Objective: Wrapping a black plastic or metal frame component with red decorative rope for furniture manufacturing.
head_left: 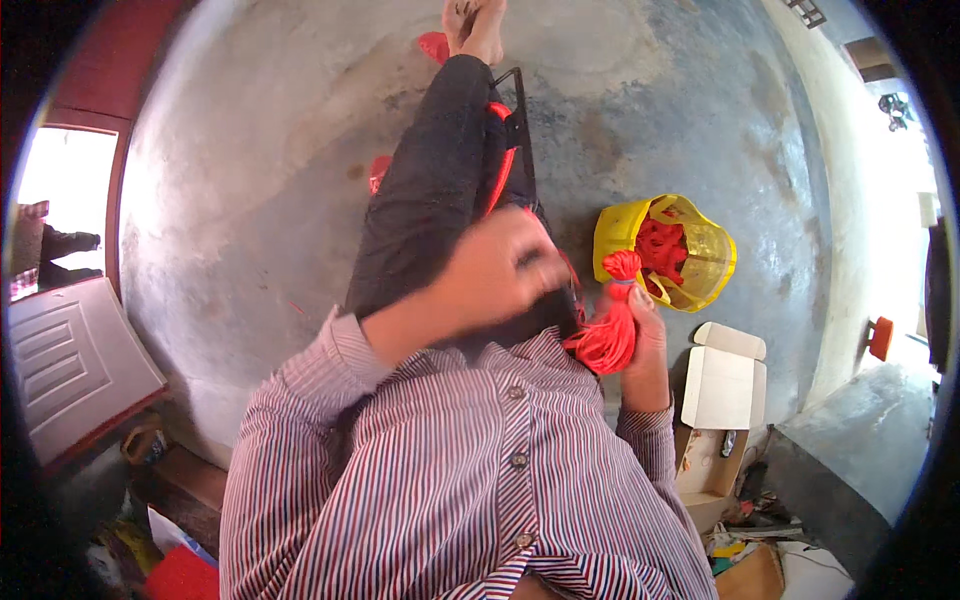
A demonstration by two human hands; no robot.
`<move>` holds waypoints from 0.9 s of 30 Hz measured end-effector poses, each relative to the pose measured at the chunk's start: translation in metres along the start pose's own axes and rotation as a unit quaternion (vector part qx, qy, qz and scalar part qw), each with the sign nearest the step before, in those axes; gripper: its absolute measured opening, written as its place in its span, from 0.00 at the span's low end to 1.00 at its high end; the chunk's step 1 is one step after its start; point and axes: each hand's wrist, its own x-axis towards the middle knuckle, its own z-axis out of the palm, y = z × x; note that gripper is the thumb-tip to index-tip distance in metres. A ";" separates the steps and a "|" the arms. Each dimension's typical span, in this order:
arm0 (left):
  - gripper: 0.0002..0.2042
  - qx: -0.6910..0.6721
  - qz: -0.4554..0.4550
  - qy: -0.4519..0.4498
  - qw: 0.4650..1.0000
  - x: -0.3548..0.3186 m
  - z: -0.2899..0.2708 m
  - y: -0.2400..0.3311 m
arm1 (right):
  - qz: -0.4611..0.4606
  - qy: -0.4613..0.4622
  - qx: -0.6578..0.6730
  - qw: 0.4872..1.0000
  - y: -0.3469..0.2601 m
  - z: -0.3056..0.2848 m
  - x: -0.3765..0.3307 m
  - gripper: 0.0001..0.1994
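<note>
My right hand (648,325) is closed around a red tassel (612,335), a bundle of cord strands with a rounded head and a thin bluish tie below it. Over my lap, to the left of the tassel, my left hand (490,265) is smeared by motion, and whether it holds anything cannot be made out. A thin black metal frame (521,110) rests along my dark-trousered legs. Red cord (503,175) runs beside it on my lap, partly hidden by my left hand.
A yellow plastic bucket (617,228) with red tassel-like pieces (661,247) inside lies tipped on the concrete floor at right. Nearer stands an open cardboard box (720,385). Red pieces lie by my foot (433,46) and left leg (379,172). A white panelled door (80,350) is at left.
</note>
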 end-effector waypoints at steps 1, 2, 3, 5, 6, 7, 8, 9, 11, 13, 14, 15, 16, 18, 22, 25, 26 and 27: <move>0.14 -0.001 0.052 -0.039 0.998 -0.008 0.007 0.013 | 0.009 -0.056 -0.020 0.998 -0.001 0.016 -0.003 0.15; 0.15 -0.006 0.045 -0.015 0.999 -0.015 0.014 0.024 | 0.009 -0.093 -0.068 0.993 -0.001 0.030 -0.006 0.15; 0.16 0.008 0.039 -0.012 0.999 -0.019 0.019 0.032 | 0.032 -0.157 -0.042 0.986 0.001 0.043 -0.004 0.16; 0.15 -0.184 -0.050 0.006 0.982 -0.018 0.021 0.033 | -0.010 -0.154 -0.116 0.981 -0.006 0.059 0.000 0.18; 0.14 -0.359 -0.132 0.006 0.924 -0.015 0.019 0.030 | -0.008 -0.145 -0.123 0.982 -0.010 0.064 0.008 0.18; 0.14 -0.355 -0.127 -0.002 0.926 -0.011 0.016 0.026 | -0.014 -0.184 -0.115 0.976 -0.016 0.068 0.020 0.20; 0.12 -0.405 -0.152 -0.001 0.902 -0.006 0.011 0.022 | -0.010 -0.221 -0.117 0.968 -0.020 0.071 0.032 0.21; 0.11 -0.445 -0.200 -0.016 0.873 0.000 0.005 0.019 | -0.022 -0.222 -0.108 0.969 -0.025 0.074 0.046 0.21; 0.15 -0.587 -0.250 -0.001 0.770 0.011 -0.008 0.018 | -0.004 -0.314 0.105 0.944 -0.028 0.082 0.066 0.26; 0.17 -0.686 -0.187 0.028 0.702 0.021 -0.018 0.023 | 0.027 -0.254 0.088 0.963 -0.026 0.088 0.075 0.27; 0.17 -0.684 -0.188 0.028 0.704 0.026 -0.023 0.026 | 0.035 -0.239 0.095 0.966 -0.026 0.089 0.077 0.28; 0.18 -0.680 -0.189 0.032 0.707 0.031 -0.029 0.027 | 0.027 -0.211 0.091 0.973 -0.024 0.090 0.078 0.28; 0.19 -0.684 -0.151 0.018 0.714 0.036 -0.035 0.026 | 0.092 -0.190 0.089 0.973 -0.026 0.087 0.078 0.28; 0.19 -0.561 -0.148 0.071 0.811 0.048 -0.050 0.014 | 0.147 -0.420 0.228 0.866 -0.032 0.078 0.082 0.24; 0.20 -0.021 -0.011 0.061 0.998 0.050 -0.067 -0.029 | -0.023 -0.153 -0.041 0.987 -0.041 0.059 0.110 0.11; 0.21 0.327 -0.012 -0.133 0.935 0.041 -0.049 -0.052 | -0.274 -0.159 -0.445 0.838 -0.020 0.062 0.127 0.10; 0.17 0.337 -0.046 -0.154 0.928 0.039 -0.037 -0.055 | -0.289 -0.159 -0.482 0.812 -0.011 0.066 0.130 0.11; 0.17 0.342 -0.044 -0.144 0.928 0.040 -0.028 -0.058 | -0.270 -0.147 -0.488 0.817 -0.004 0.070 0.132 0.11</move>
